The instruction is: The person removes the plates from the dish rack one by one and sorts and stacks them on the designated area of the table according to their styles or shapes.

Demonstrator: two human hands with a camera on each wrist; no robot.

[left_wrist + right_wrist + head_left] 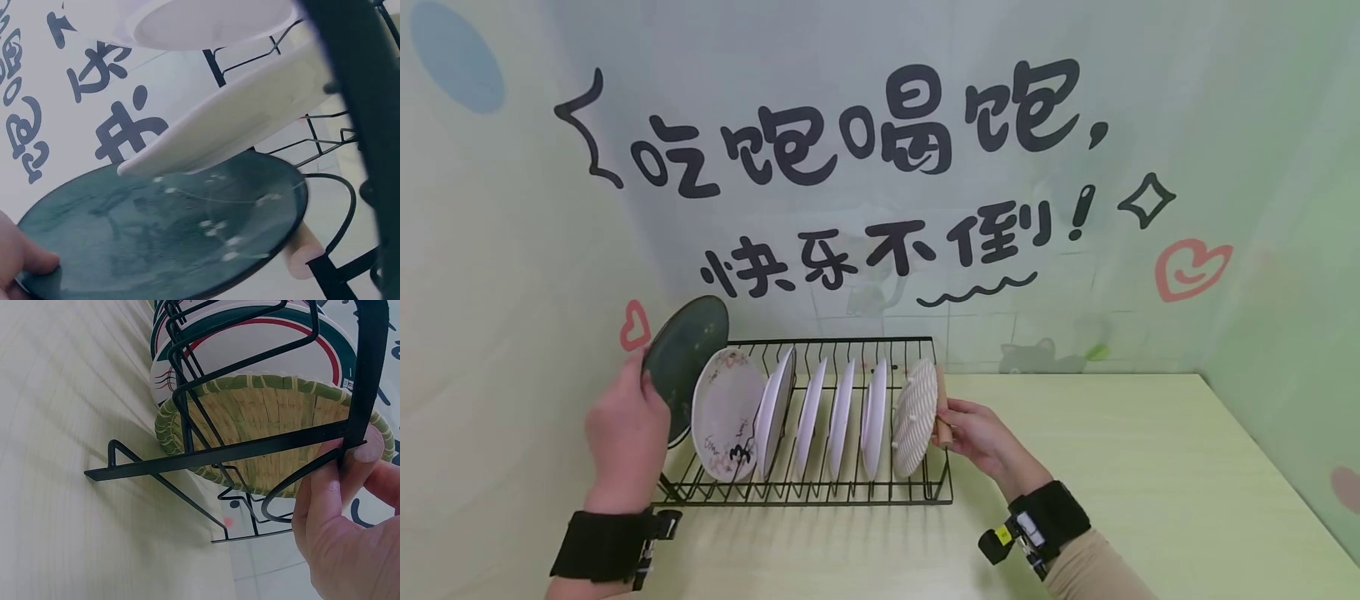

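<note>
At the left end of the black wire dish rack [805, 504], my left hand [632, 433] holds a dark green plate [688, 358] by its left edge. In the left wrist view the thumb presses on the face of the green plate [144, 219], beside a white plate [250, 106]. My right hand [988, 437] grips the wooden handle [944, 408] on the rack's right end. Just inside that end stands a round woven bamboo tray [915, 417]; the right wrist view shows its hollow side.
An oval floral plate [722, 417] and several white plates [842, 417] stand on edge in the rack. The pale tabletop [1135, 467] stretches to the right and front. Behind it rises a printed wall sheet [1000, 325], with another side on the left.
</note>
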